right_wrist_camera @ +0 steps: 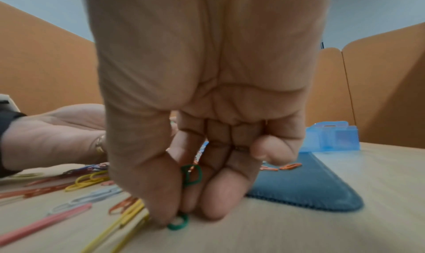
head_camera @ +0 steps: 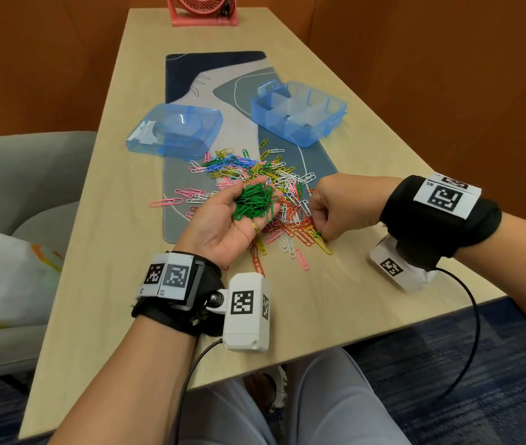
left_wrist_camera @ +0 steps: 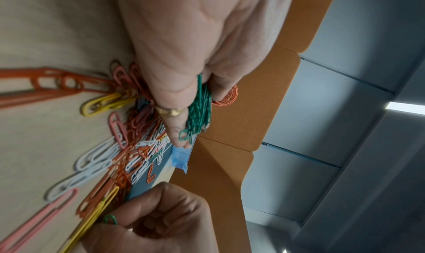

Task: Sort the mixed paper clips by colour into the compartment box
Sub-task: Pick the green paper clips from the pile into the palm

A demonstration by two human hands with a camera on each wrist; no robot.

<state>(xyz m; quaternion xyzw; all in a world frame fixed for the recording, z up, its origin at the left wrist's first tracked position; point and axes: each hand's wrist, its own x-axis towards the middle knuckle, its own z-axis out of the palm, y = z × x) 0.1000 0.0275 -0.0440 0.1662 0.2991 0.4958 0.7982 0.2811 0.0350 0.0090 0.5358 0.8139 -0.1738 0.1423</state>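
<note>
My left hand (head_camera: 223,229) is palm up over the near part of the mixed pile of paper clips (head_camera: 255,170), with its fingers cupped round a heap of green clips (head_camera: 253,202). The left wrist view shows those green clips (left_wrist_camera: 198,111) held between the curled fingers. My right hand (head_camera: 329,210) is down at the pile's near right edge, thumb and forefinger pinching a green clip (right_wrist_camera: 190,175) against the table. The blue compartment box (head_camera: 274,122) stands open behind the pile on the right; I see no clips in it.
The box's blue lid (head_camera: 174,130) lies behind the pile on the left. A patterned mat (head_camera: 216,78) runs under the box and the clips. A pink fan (head_camera: 202,9) stands at the far table edge. A grey sofa (head_camera: 14,175) with a plastic bag (head_camera: 4,277) is to the left.
</note>
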